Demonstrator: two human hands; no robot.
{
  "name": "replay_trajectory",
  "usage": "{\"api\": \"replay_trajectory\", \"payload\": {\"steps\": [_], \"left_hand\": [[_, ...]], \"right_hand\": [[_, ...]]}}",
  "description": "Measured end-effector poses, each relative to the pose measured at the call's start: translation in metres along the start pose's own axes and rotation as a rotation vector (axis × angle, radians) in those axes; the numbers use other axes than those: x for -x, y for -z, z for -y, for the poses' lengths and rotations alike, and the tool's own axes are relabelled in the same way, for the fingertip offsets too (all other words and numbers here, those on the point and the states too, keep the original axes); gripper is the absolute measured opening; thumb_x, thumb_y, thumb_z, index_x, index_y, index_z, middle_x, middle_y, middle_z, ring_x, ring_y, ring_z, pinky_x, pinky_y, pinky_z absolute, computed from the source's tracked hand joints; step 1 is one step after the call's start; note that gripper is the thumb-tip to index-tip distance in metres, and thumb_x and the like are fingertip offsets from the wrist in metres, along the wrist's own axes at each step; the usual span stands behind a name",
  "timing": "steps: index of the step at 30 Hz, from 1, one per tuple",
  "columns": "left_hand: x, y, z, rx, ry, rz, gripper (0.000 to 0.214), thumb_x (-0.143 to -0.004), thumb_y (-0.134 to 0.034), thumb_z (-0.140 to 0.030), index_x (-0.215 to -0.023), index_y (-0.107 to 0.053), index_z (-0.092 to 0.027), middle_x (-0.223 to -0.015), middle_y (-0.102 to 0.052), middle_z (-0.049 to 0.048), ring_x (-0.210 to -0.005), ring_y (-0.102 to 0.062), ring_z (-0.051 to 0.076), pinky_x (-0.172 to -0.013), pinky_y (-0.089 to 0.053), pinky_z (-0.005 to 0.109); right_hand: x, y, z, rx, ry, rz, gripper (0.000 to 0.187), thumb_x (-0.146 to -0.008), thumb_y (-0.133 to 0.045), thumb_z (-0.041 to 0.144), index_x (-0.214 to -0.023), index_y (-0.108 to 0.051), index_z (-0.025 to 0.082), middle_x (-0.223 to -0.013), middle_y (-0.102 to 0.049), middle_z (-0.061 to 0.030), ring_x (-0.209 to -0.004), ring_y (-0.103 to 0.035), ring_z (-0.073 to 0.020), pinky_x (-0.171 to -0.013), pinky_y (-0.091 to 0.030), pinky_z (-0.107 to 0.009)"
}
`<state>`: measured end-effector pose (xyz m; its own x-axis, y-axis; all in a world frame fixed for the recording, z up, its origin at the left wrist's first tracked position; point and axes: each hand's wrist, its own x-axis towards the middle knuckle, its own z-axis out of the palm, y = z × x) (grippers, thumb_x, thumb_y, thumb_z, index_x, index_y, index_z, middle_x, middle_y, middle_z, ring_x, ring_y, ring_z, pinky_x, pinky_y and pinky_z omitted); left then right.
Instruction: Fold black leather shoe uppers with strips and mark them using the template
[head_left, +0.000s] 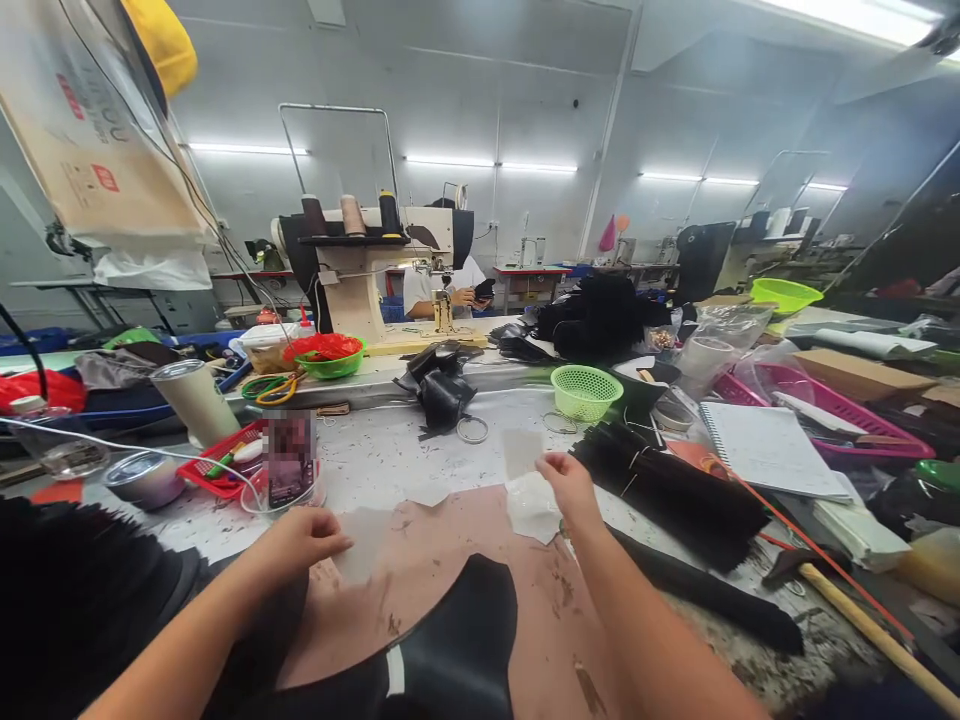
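My left hand (313, 535) is closed in a pinch at the edge of a thin, pale translucent sheet (366, 540). Further right, my right hand (570, 488) pinches a small greyish sheet (520, 452) by its corner. Just below that sheet, a whitish see-through piece (529, 508) lies on the pinkish-brown work mat (450, 530). Between my forearms rests a curved black leather-like piece (457, 640) with a short white strip (395, 670) across it.
A stack of black pieces (75, 610) stands at the left. Tied black bundles (667, 490), a notebook (776, 450) and a wooden-handled hammer (862, 620) lie right. Behind are a phone (291, 480), a green basket (586, 392), a sewing machine (360, 280) and a person (457, 285).
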<state>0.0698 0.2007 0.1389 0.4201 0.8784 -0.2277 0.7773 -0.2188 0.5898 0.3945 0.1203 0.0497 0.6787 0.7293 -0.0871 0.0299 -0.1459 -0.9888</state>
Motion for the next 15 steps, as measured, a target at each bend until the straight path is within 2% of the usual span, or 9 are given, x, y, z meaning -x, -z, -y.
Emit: {"api": "replay_trajectory", "payload": {"steps": [4,8,11,15], "left_hand": [[-0.017,0.004,0.008,-0.033,0.031,-0.064,0.028,-0.049,-0.061,-0.045,-0.044,-0.050,-0.020,-0.044,-0.045,-0.0049,-0.052,-0.044,0.015,-0.051,-0.031,0.025],[-0.037,0.003,0.005,-0.078,0.049,-0.110,0.027,-0.069,-0.058,-0.040,-0.055,-0.054,-0.018,-0.050,-0.050,-0.0049,-0.056,-0.051,0.014,-0.055,-0.037,0.025],[-0.057,0.001,0.004,-0.145,0.081,-0.115,0.026,-0.083,-0.052,-0.036,-0.071,-0.058,-0.014,-0.064,-0.058,-0.0024,-0.064,-0.057,0.013,-0.062,-0.045,0.028],[-0.093,-0.008,0.004,-0.217,0.109,-0.099,0.027,-0.085,-0.052,-0.037,-0.098,-0.059,-0.014,-0.096,-0.062,0.0034,-0.083,-0.061,0.018,-0.072,-0.051,0.036]], "right_hand": [[-0.013,-0.040,0.013,0.351,-0.005,0.206,0.029,-0.088,-0.053,0.030,-0.112,-0.053,0.015,-0.110,-0.057,-0.0073,-0.092,-0.059,-0.0184,-0.077,-0.051,-0.038],[-0.017,-0.063,0.021,0.680,0.052,0.267,0.029,-0.089,-0.052,0.031,-0.113,-0.053,0.016,-0.113,-0.055,-0.0077,-0.096,-0.057,-0.0193,-0.081,-0.049,-0.040],[-0.015,-0.061,0.026,0.845,0.129,0.262,0.029,-0.089,-0.052,0.031,-0.113,-0.053,0.016,-0.114,-0.055,-0.0078,-0.097,-0.057,-0.0195,-0.081,-0.049,-0.040],[-0.018,-0.029,0.033,0.965,0.217,0.187,0.026,-0.089,-0.051,0.031,-0.110,-0.055,0.016,-0.113,-0.056,-0.0075,-0.096,-0.057,-0.0188,-0.082,-0.049,-0.040]]}}
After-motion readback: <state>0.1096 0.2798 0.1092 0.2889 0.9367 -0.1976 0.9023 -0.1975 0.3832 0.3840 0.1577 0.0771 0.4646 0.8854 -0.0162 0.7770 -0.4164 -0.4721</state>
